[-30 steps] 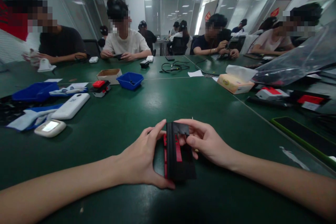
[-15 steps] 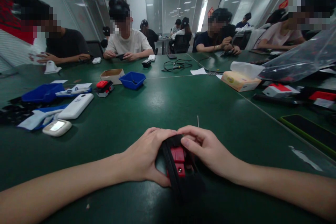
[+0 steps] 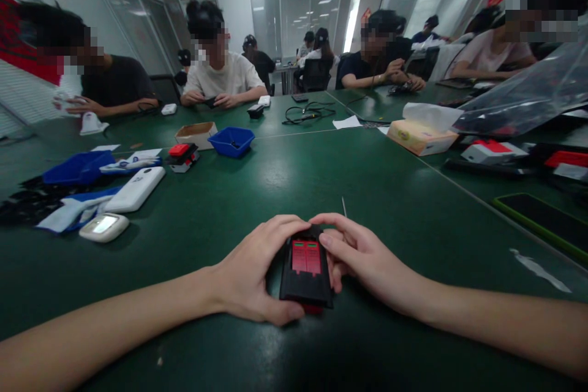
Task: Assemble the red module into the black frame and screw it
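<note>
Your left hand (image 3: 257, 269) is wrapped around the left side of a small black-and-red device (image 3: 306, 278), fingers over its far edge and thumb along its near left corner, so that grip is firmly on it. Your right hand (image 3: 365, 254) has hold of the device's far right corner, with the thumb and index finger at the top edge and the other fingers curled along its right side. The device sits between your two hands, low in the middle of the near part of the green table (image 3: 275, 193); its upper face shows a black frame around a red panel (image 3: 305, 259) with two small green marks at the far end. A thin metal rod (image 3: 344, 207) sticks up behind your right hand; it seems to be tucked in those fingers, though its lower end is hidden. On the left lie a pale rounded gadget (image 3: 105, 228) with a lit screen, a white slab-shaped case (image 3: 135, 190) just beyond it, and blue-and-white gloves (image 3: 76, 210). Farther off, left of centre, a blue tray (image 3: 232, 142) stands beside a cardboard box (image 3: 195, 135). On the right are a yellow tissue pack (image 3: 418, 138) and, nearer you, a dark green-edged object (image 3: 544, 228). Several people sit working along the far side.
</note>
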Demonstrator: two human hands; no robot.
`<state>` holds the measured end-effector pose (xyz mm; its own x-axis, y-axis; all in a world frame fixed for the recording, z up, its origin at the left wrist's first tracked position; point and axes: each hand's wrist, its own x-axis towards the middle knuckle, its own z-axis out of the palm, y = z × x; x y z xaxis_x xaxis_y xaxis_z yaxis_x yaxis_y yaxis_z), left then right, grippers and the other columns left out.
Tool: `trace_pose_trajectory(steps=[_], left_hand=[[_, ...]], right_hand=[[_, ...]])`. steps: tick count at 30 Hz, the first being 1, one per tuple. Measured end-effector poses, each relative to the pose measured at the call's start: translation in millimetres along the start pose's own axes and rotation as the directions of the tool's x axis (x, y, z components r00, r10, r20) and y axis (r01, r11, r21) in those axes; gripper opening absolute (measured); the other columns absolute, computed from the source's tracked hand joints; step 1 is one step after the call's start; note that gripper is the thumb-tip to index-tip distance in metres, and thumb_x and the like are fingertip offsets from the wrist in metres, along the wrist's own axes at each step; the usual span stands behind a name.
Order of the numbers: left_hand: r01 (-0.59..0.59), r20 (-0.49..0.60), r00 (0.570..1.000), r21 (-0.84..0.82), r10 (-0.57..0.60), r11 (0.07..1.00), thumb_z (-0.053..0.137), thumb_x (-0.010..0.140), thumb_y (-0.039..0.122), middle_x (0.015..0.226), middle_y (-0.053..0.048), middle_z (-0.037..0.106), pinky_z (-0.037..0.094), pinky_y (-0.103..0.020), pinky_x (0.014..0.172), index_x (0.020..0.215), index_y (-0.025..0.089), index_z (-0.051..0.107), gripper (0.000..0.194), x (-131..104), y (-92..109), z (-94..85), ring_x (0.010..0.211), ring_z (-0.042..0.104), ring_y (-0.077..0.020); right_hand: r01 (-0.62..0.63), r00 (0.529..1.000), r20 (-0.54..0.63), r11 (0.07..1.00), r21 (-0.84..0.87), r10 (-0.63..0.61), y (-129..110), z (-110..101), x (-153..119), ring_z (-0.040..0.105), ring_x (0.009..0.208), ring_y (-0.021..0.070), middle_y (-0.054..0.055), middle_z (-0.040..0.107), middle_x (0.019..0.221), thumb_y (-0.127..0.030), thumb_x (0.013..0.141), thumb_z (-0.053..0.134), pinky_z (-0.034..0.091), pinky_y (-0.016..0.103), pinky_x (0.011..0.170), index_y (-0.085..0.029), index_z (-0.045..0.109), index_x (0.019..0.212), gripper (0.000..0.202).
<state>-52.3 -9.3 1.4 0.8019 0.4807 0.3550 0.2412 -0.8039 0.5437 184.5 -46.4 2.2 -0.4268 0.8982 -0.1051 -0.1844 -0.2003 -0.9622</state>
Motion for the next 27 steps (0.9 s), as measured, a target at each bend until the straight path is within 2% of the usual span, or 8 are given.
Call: trace_pose_trajectory(steps=[3, 8, 12, 14, 18, 22, 25, 27], left_hand=[[0.002, 0.026, 1.000, -0.001, -0.002, 1.000, 0.081, 0.067, 0.055, 0.149, -0.018, 0.047, 0.044, -0.054, 0.114, 0.152, 0.023, 0.034, 0.102, 0, 2, -1.7, 0.135, 0.051, -0.0393], [-0.031, -0.006, 1.000, -0.066, 0.031, 0.997, 0.063, 0.083, 0.072, 0.148, -0.018, 0.048, 0.043, -0.054, 0.113, 0.150, 0.022, 0.038, 0.088, -1, 2, -2.6, 0.135, 0.050, -0.0382], [-0.044, -0.034, 0.999, -0.069, 0.042, 0.997, 0.057, 0.087, 0.076, 0.144, -0.019, 0.050, 0.046, -0.053, 0.110, 0.146, 0.021, 0.043, 0.082, -2, 2, -3.1, 0.130, 0.055, -0.0365], [-0.052, -0.057, 0.997, -0.049, 0.049, 0.997, 0.061, 0.084, 0.074, 0.143, -0.019, 0.051, 0.048, -0.053, 0.109, 0.145, 0.021, 0.044, 0.083, -3, 2, -3.1, 0.128, 0.056, -0.0364], [-0.063, -0.114, 0.991, 0.053, 0.069, 0.997, 0.072, 0.073, 0.072, 0.138, -0.017, 0.055, 0.051, -0.052, 0.104, 0.143, 0.023, 0.044, 0.090, -5, 3, -1.4, 0.123, 0.059, -0.0368], [0.012, -0.059, 0.998, 0.212, 0.000, 0.977, 0.081, 0.063, 0.067, 0.134, -0.018, 0.059, 0.051, -0.055, 0.102, 0.140, 0.021, 0.048, 0.096, -3, 11, 1.5, 0.119, 0.061, -0.0384], [0.040, -0.025, 0.999, 0.206, -0.036, 0.978, 0.082, 0.062, 0.067, 0.135, -0.019, 0.060, 0.049, -0.056, 0.105, 0.139, 0.019, 0.048, 0.097, -1, 14, 2.6, 0.120, 0.061, -0.0388], [0.036, -0.025, 0.999, 0.191, -0.032, 0.981, 0.083, 0.062, 0.067, 0.138, -0.020, 0.057, 0.049, -0.057, 0.106, 0.139, 0.019, 0.048, 0.097, -2, 14, 2.7, 0.124, 0.059, -0.0397]], right_hand=[[0.019, 0.999, 0.034, 1.000, -0.020, -0.019, 1, 0, -3, 0.066, 0.052, 0.0097, -0.007, 0.065, 0.072, -0.059, 0.089, 0.074, 0.055, 0.018, 0.050, -0.022, 0.049, 0.129, 0.060], [0.043, 0.996, 0.084, 0.995, -0.088, -0.036, 6, -3, -5, 0.065, 0.048, 0.0109, -0.007, 0.060, 0.066, -0.058, 0.096, 0.066, 0.053, 0.019, 0.046, -0.019, 0.053, 0.132, 0.055], [0.059, 0.994, 0.099, 0.979, -0.194, -0.041, 7, -7, -5, 0.056, 0.041, 0.0086, -0.009, 0.055, 0.061, -0.056, 0.101, 0.058, 0.044, 0.016, 0.039, -0.020, 0.050, 0.141, 0.054], [0.097, 0.990, 0.123, 0.953, -0.288, -0.064, 6, -8, -5, 0.050, 0.039, 0.0075, -0.010, 0.053, 0.059, -0.053, 0.103, 0.054, 0.040, 0.015, 0.038, -0.019, 0.048, 0.146, 0.055], [0.179, 0.979, 0.166, 0.878, -0.443, -0.116, 1, -9, -3, 0.049, 0.042, 0.0087, -0.009, 0.051, 0.055, -0.051, 0.105, 0.050, 0.039, 0.017, 0.041, -0.017, 0.047, 0.152, 0.058], [0.179, 0.979, 0.178, 0.845, -0.504, -0.101, 0, -12, -1, 0.051, 0.044, 0.0101, -0.007, 0.054, 0.057, -0.053, 0.105, 0.049, 0.043, 0.020, 0.043, -0.017, 0.047, 0.153, 0.059], [0.181, 0.976, 0.201, 0.826, -0.534, -0.084, 2, -16, -1, 0.051, 0.044, 0.0101, -0.007, 0.054, 0.059, -0.054, 0.107, 0.046, 0.042, 0.020, 0.043, -0.017, 0.045, 0.154, 0.060], [0.218, 0.967, 0.232, 0.820, -0.529, -0.108, 3, -17, -1, 0.050, 0.047, 0.0093, -0.007, 0.053, 0.064, -0.055, 0.105, 0.050, 0.040, 0.020, 0.044, -0.018, 0.043, 0.155, 0.063]])
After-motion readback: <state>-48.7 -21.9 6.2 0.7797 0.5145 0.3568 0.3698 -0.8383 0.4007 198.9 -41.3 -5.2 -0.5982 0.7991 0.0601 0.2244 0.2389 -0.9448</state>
